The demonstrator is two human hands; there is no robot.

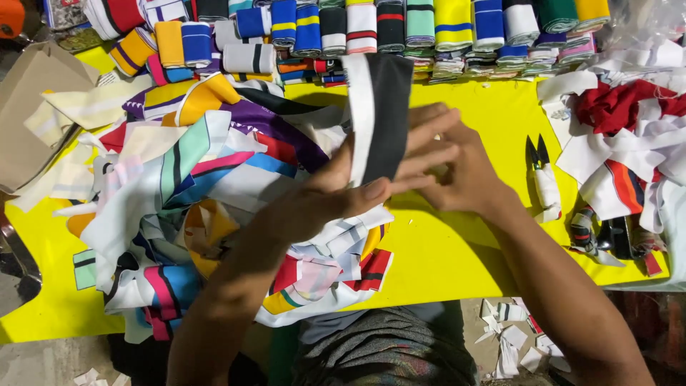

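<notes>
Left hand and right hand both pinch black-and-white fabric strip at centre, above yellow table. Fingers closed on strip. Advice: keep edges aligned, strip flat. Snips at 3 o'clock.

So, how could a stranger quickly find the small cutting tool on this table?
Start at the yellow table and go right of the hands, toward the heap of white and red cloth. The snips lie beside it: two black pointed blades, white-wrapped handle, the only tool among fabric.
</notes>
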